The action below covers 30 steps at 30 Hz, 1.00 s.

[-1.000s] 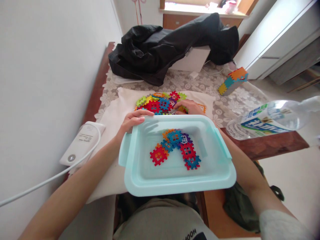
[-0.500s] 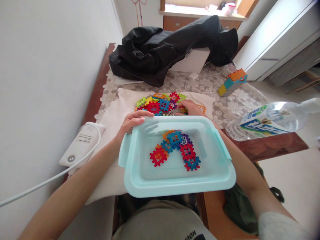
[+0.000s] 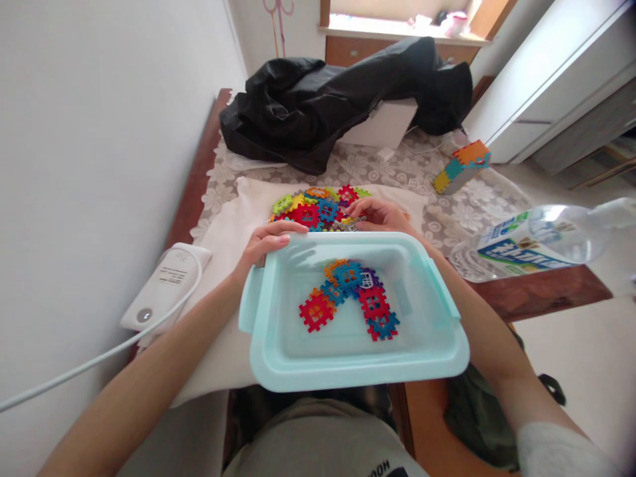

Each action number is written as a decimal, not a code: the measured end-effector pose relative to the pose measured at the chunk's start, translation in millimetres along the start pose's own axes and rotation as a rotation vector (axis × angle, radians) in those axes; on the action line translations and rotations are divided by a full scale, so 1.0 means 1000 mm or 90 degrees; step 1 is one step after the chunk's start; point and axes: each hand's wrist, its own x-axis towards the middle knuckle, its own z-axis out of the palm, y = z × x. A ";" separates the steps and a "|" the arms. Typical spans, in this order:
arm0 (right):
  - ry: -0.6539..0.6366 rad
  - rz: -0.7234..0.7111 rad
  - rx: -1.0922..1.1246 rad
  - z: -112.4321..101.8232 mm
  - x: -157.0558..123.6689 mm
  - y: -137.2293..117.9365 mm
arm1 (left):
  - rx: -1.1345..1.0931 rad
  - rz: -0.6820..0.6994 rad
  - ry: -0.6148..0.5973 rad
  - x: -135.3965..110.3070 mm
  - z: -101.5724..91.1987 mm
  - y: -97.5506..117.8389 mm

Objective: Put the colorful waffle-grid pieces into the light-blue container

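The left hand (image 3: pixel 265 242) is gripping the far-left rim of the tub (image 3: pixel 278 361) at the desk (image 3: pixel 541 288) edge, fingers curled over it. The right hand (image 3: pixel 382 215) is pinching into the tile pile (image 3: pixel 318 209) on the cloth (image 3: pixel 223 232); whether it has one, I cannot tell. Tiles look light, stiff, best taken by their notched edges.

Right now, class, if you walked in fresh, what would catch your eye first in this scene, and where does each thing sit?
First, the pale turquoise plastic tub at the near table edge, with bright waffle-shaped plastic tiles inside. The left hand grips its far rim; the right hand rests on a heap of the same colourful tiles on the white cloth behind. A crumpled black jacket fills the far end.
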 end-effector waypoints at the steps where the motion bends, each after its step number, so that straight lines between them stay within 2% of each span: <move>1: 0.022 -0.013 0.015 0.001 0.001 -0.002 | -0.001 0.004 0.002 0.000 0.001 0.001; 6: 0.187 -0.065 0.018 -0.004 0.004 -0.005 | 0.000 -0.013 0.016 -0.002 0.004 0.006; 11: 0.301 -0.049 0.101 -0.012 0.007 -0.005 | -0.022 -0.019 0.011 -0.002 0.005 0.005; 13: 0.311 -0.061 0.138 -0.012 0.007 -0.008 | -0.028 -0.022 0.006 -0.003 0.004 0.005; 15: 0.297 -0.058 0.111 -0.012 0.007 -0.011 | -0.027 -0.017 0.006 -0.002 0.003 0.004; 17: 0.285 -0.037 0.076 -0.011 0.006 -0.012 | -0.025 -0.013 0.000 -0.001 0.001 0.002; 21: 0.283 0.000 0.099 -0.010 0.006 -0.011 | -0.032 -0.026 -0.019 0.001 0.000 0.001; 30: 0.313 -0.018 0.014 -0.014 0.005 -0.014 | -0.005 0.013 0.004 -0.001 0.002 0.001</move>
